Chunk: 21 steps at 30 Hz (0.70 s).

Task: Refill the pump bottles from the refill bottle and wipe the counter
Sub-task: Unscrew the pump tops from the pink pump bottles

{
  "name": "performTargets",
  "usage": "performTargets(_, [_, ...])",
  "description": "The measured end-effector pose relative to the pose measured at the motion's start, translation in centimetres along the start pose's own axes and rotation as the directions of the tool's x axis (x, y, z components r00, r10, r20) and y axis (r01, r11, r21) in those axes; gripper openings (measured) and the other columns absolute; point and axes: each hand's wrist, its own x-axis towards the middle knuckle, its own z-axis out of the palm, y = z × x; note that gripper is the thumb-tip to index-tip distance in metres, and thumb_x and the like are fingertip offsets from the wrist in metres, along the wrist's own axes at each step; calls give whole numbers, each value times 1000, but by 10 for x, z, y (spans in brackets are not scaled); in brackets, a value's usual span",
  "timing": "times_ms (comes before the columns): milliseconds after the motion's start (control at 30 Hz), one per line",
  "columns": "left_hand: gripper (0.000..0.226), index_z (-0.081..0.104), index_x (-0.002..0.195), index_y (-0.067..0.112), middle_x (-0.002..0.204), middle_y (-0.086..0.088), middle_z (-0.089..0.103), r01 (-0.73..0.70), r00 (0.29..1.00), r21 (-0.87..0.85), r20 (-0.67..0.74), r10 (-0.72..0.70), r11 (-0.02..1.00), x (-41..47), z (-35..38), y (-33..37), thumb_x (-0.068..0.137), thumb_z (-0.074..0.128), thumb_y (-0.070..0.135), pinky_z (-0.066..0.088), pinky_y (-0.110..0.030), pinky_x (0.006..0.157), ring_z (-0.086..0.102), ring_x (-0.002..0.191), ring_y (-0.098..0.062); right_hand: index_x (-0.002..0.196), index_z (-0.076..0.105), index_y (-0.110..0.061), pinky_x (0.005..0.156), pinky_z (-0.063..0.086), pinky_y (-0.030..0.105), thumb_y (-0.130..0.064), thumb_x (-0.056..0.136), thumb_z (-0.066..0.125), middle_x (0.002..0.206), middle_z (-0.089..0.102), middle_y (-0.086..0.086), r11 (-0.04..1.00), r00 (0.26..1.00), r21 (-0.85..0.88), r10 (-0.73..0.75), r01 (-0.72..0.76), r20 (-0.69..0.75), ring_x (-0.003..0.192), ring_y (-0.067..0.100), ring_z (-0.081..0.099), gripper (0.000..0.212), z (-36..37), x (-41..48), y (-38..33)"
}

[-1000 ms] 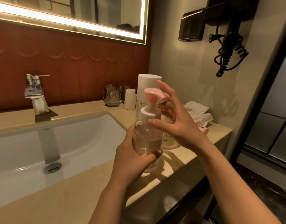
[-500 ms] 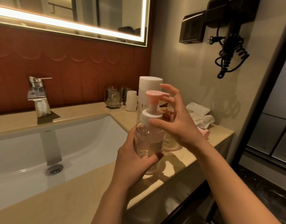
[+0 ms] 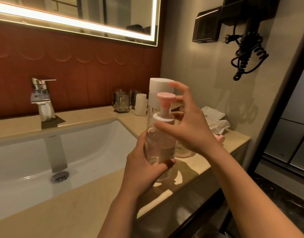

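A clear pump bottle (image 3: 158, 145) with a pink pump head (image 3: 165, 97) and a white collar stands upright on the beige counter (image 3: 79, 212) by the sink's right corner. My left hand (image 3: 142, 169) is wrapped around its lower body. My right hand (image 3: 190, 131) reaches in from the right, thumb on the front of the collar and fingers curled behind it, index finger raised. Directly behind stands a taller clear bottle with a wide white cap (image 3: 160, 86). A squat bottle with a label ending "NG" (image 3: 182, 150) is partly hidden behind my right wrist.
A white basin (image 3: 44, 152) with a chrome faucet (image 3: 42, 97) fills the left. Glass tumblers (image 3: 121, 102) and a white wrapped cup (image 3: 141, 104) stand at the back. A wipes pack (image 3: 213, 114) and crumpled tissue (image 3: 218, 125) lie right. A hair dryer (image 3: 247, 48) hangs on the wall.
The pink pump head has turned on the bottle, its spout swinging away from the right side. My right hand shifted around the collar while my left hand kept its hold.
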Motion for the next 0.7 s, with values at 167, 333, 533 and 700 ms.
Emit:
performTargets(167, [87,28,125,54,100,44,43,6,1000,-3,-1,-6,1000,-1,-1,-1,59,84,43,35,3,64,41,86,33,139,25,-38,85,48,21,-37,77,71,129,40,-10,997,994,80,14,-23,110,114,13,50,77,-1,-3,-2])
performTargets(333, [86,26,124,54,97,45,39,19,1000,16,-3,-19,1000,0,1,0,61,84,42,36,3,58,43,82,26,139,26,-38,81,45,17,-47,73,73,130,46,-4,992,999,-126,-14,10,-32,107,6,47,82,9,-1,-5])
performTargets(533, [87,23,120,57,98,45,39,11,1000,30,-6,-11,999,0,-1,0,59,83,44,35,3,60,41,84,28,138,27,-36,85,52,28,-22,79,72,127,45,-6,998,999,53,21,-23,31,108,15,53,75,-1,0,-5])
performTargets(700, [84,24,120,57,96,45,37,30,999,11,-20,-30,999,0,0,2,61,82,46,32,-2,65,41,82,24,141,23,-38,81,46,19,-32,79,72,135,41,-2,999,995,31,27,-30,92,110,12,49,79,5,-3,-8])
